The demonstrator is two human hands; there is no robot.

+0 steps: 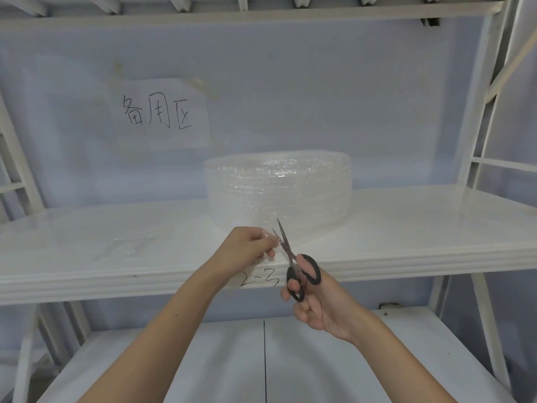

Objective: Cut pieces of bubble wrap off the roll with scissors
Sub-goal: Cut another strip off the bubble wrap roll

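Reading "2-3" (259, 279) on shelf edge (116, 283), scissors (293, 263) above

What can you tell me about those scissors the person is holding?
The scissors have two black oval handle loops, plastic by the look, and slim, metallic-looking blades. The right hand grips them with fingers through the loops. The blades are slightly parted and point up and a little left, over the front edge of the white shelf. They meet the clear bubble wrap where the left hand pinches its loose end.
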